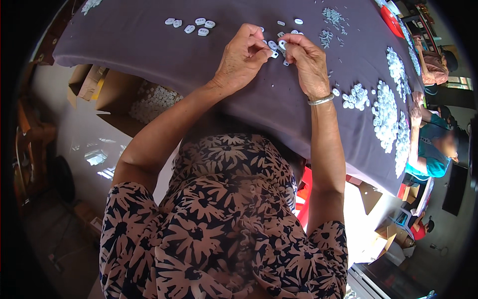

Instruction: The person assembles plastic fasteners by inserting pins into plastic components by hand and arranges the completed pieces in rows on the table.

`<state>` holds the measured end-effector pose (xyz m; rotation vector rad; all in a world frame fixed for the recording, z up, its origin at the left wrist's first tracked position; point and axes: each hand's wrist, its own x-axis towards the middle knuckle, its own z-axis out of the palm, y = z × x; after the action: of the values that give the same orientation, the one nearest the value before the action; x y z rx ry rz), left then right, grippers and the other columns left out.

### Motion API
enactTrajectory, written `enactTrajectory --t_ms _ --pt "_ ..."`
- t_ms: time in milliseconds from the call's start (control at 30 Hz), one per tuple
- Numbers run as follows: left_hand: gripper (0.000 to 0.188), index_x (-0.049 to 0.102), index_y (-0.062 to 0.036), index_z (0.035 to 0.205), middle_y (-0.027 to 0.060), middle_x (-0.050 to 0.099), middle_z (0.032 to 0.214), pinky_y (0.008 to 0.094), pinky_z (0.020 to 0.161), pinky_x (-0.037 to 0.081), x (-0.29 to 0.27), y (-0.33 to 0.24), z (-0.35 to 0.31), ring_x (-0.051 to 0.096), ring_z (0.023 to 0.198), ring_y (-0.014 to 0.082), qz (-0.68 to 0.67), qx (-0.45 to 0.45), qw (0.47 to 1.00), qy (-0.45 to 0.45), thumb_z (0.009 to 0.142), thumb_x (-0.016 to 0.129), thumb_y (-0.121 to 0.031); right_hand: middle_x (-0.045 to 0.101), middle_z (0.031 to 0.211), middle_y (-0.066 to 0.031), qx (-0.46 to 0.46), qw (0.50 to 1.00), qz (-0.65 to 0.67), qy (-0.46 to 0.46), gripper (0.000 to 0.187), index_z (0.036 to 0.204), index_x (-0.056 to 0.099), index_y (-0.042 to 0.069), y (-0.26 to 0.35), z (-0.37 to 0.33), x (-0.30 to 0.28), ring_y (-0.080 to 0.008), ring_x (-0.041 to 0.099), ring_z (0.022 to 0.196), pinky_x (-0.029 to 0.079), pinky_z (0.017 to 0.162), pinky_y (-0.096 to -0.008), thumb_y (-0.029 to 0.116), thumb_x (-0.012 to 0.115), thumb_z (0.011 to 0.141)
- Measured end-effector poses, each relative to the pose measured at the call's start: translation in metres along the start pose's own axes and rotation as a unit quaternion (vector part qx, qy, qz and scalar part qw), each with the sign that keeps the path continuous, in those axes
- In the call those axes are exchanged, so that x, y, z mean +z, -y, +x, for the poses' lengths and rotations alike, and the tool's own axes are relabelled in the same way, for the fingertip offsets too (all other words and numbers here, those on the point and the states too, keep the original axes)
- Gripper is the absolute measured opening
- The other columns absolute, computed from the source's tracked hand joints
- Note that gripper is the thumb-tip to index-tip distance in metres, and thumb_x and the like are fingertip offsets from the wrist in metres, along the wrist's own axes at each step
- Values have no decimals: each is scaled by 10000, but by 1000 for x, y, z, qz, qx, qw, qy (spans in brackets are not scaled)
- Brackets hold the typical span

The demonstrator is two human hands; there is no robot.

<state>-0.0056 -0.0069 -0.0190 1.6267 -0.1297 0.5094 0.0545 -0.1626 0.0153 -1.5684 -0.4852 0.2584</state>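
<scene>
Above the dark cloth-covered table, my two hands work close together. My left hand is closed in a pinch on a small white plastic piece at its fingertips. Between thumb and forefinger, my right hand grips a white oval plastic piece with a dark hole in it. Another white oval piece shows just between the fingertips. More of these lie behind and under the hands, partly hidden. A silver bangle circles my right wrist.
Several white oval pieces lie at the far left. Small grey metal pins or screws are heaped at the far right, with piles of white pieces along the right edge. A cardboard box holds more. Co-workers sit at right.
</scene>
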Motion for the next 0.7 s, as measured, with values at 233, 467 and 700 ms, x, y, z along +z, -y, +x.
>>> enactTrajectory --t_ms 233,467,700 --pt "250 455 -1 974 50 562 833 247 660 487 0 -1 -1 598 717 106 27 -5 999 30 790 625 -10 537 732 7 -16 1000 -18 -13 167 946 657 -27 -2 -3 3 -69 446 637 387 588 -213 18 544 832" --pt "103 550 54 900 0 421 1009 209 693 472 -2 -4 -1 555 811 73 33 -34 997 55 816 605 30 538 725 16 -26 998 -53 -1 159 949 671 -3 0 -5 4 -60 439 640 377 589 -201 30 561 839" --pt "84 561 55 878 -3 412 1000 205 697 474 -2 -4 -2 553 809 68 47 -24 997 54 815 610 30 536 720 34 -44 995 -84 -6 153 956 680 26 2 -7 5 -48 433 632 372 578 -191 49 581 841"
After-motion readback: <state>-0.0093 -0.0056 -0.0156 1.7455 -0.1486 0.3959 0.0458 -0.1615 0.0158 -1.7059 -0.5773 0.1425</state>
